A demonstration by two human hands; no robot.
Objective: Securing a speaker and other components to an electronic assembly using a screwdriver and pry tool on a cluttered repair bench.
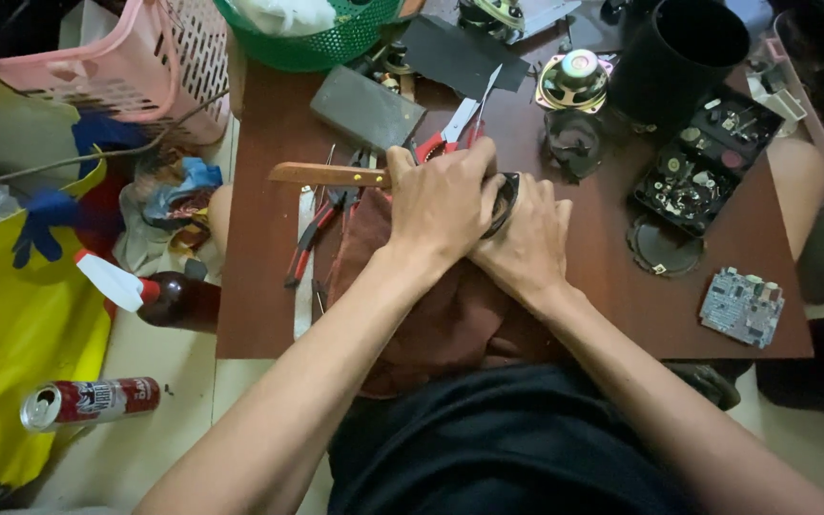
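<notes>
My left hand (441, 205) is clenched around a wooden-handled tool (326, 175), whose handle sticks out to the left; its working end is hidden under my fingers, so I cannot say what kind of blade it carries. My right hand (526, 243) lies just beneath and right of it, pressed down and gripping a small round speaker (505, 195), of which only a dark curved rim shows at the far edge of my knuckles. The speaker sits on a brown cloth (450, 315) spread near the middle of the dark brown table (622, 315). I judge the speaker to be light but rigid at its metal rim and fragile at its cone, so the rim is the place to hold it, and the cloth should keep it from sliding. To the left of the cloth lie red-handled pliers (312, 238); farther off are red-handled scissors (455, 124), another loose speaker (576, 78), a black tray of small parts (703, 162) and, to the near right, a circuit board (742, 305).
</notes>
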